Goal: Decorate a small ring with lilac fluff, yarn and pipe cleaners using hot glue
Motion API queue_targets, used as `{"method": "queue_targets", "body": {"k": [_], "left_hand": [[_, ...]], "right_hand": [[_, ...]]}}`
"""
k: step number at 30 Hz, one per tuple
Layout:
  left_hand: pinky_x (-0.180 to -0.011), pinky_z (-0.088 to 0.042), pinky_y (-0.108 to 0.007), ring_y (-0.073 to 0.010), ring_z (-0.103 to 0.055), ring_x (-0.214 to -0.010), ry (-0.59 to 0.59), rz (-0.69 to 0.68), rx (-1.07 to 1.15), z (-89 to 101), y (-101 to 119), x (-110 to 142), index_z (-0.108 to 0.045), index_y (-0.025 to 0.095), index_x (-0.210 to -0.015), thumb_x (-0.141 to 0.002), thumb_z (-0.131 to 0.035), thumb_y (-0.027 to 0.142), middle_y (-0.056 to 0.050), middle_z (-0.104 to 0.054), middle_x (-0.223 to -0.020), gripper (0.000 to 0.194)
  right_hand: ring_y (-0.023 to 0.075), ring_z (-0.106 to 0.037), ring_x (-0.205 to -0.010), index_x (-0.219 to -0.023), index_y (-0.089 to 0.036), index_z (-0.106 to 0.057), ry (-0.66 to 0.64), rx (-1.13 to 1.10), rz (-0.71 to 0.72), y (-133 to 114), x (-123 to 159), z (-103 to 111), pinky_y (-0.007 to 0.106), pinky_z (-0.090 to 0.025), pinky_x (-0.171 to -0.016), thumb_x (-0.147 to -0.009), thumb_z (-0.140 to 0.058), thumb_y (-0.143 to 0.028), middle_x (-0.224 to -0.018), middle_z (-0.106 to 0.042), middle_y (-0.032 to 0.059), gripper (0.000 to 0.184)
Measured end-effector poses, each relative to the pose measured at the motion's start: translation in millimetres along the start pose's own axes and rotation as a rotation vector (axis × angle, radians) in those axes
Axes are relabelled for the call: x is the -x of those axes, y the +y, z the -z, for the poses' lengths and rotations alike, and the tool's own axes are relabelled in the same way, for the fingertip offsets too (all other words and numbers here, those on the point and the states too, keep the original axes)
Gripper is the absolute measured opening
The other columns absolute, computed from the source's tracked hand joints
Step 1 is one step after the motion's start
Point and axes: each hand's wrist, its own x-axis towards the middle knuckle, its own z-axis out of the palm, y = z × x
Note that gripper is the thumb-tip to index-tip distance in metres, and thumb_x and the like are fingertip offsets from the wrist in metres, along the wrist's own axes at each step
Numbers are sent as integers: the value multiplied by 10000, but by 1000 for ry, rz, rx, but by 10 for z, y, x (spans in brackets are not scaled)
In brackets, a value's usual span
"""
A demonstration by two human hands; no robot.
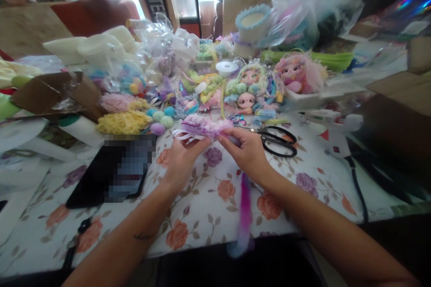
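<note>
Both hands meet over the middle of the flowered cloth, holding a fluffy pink and lilac trim (208, 124) with white ribbon loops at its left end. My left hand (183, 154) pinches it from below, near the loops. The fingers of my right hand (247, 152) are closed on the trim's right part. From under my right hand a fuzzy magenta-to-blue strip (245, 206) hangs down past the table's front edge; whether it joins the trim is hidden. Black-handled scissors (279, 140) lie just right of my right hand, their blades partly covered by it.
A black tablet (112, 172) lies to the left. Yellow curly yarn (123, 122) and pompoms (166, 121) sit beyond it. Doll heads (247, 76), a white spool (227, 67) and plastic bags crowd the back. At right rests a white glue gun (336, 121) with a black cord.
</note>
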Motion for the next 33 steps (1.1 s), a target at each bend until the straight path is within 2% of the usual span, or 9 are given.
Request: {"method": "queue_targets", "body": {"k": [4, 8, 11, 14, 19, 21, 23, 29, 33], "left_hand": [[-991, -506, -410, -230, -663, -1076, 7, 20, 48, -17, -1, 4, -653, 188, -991, -775, -783, 251, -52, -725, -1057, 261], [-986, -520, -409, -212, -659, -1060, 40, 134, 164, -54, 8, 16, -629, 194, -951, -768, -777, 223, -23, -707, -982, 237], [-977, -525, -407, -211, -662, -1041, 43, 186, 214, -86, 26, 27, -612, 194, -901, -756, -777, 200, -8, -689, -925, 220], [-976, -524, -407, -212, -664, -1038, 41, 199, 233, -105, 38, 40, -612, 196, -880, -750, -774, 186, -2, -685, -894, 208], [-984, -527, -392, -198, -665, -1014, 42, 206, 270, -94, 22, 40, -639, 184, -860, -764, -757, 195, -15, -703, -918, 152], [-982, -532, -373, -183, -670, -967, 41, 237, 295, -81, 24, 24, -652, 173, -827, -781, -735, 220, -31, -713, -921, 106], [-957, -544, -354, -172, -674, -908, 42, 273, 327, -66, 41, 3, -661, 172, -814, -792, -711, 246, -40, -718, -903, 92], [-743, -585, -317, -184, -666, -764, 31, 410, 403, -33, 116, -32, -666, 179, -905, -814, -641, 365, -61, -699, -832, 209], [-696, -582, -327, -230, -689, -822, 2, 480, 390, -30, 135, -23, -665, 175, -918, -844, -582, 407, -86, -699, -826, 257]], "right_hand": [[81, -381, -515, -773, -184, -730, -3, -208, -154, -19, -17, 4, 241, -307, -530, -818, -683, -330, -569, -523, -53, 160], [57, -230, -423, -701, -188, -684, -59, -496, -409, -40, -50, 5, 237, -173, -434, -751, -729, -342, -446, -345, -100, 168], [44, -180, -392, -653, -196, -619, -95, -659, -545, -53, -58, -6, 237, -101, -405, -698, -752, -338, -420, -298, -119, 200], [36, -192, -380, -625, -197, -581, -97, -721, -571, -62, -58, -14, 227, -110, -391, -670, -759, -323, -419, -315, -121, 223], [45, -295, -379, -585, -202, -522, -95, -695, -549, -44, -58, -12, 214, -193, -388, -674, -775, -341, -433, -392, -101, 302], [58, -345, -397, -589, -203, -517, -119, -655, -506, -50, -44, -5, 218, -235, -398, -704, -780, -389, -463, -432, -87, 342], [73, -384, -429, -603, -202, -543, -128, -530, -403, -79, -13, 5, 229, -283, -426, -765, -749, -430, -490, -459, -71, 347], [132, -551, -614, -796, -212, -680, -45, 125, 237, -148, 155, -14, 270, -430, -620, -922, -596, -293, -673, -653, 4, 172], [162, -605, -665, -875, -205, -682, -63, 298, 502, -94, 212, -46, 281, -448, -639, -958, -534, -240, -744, -692, 50, 174]]}}
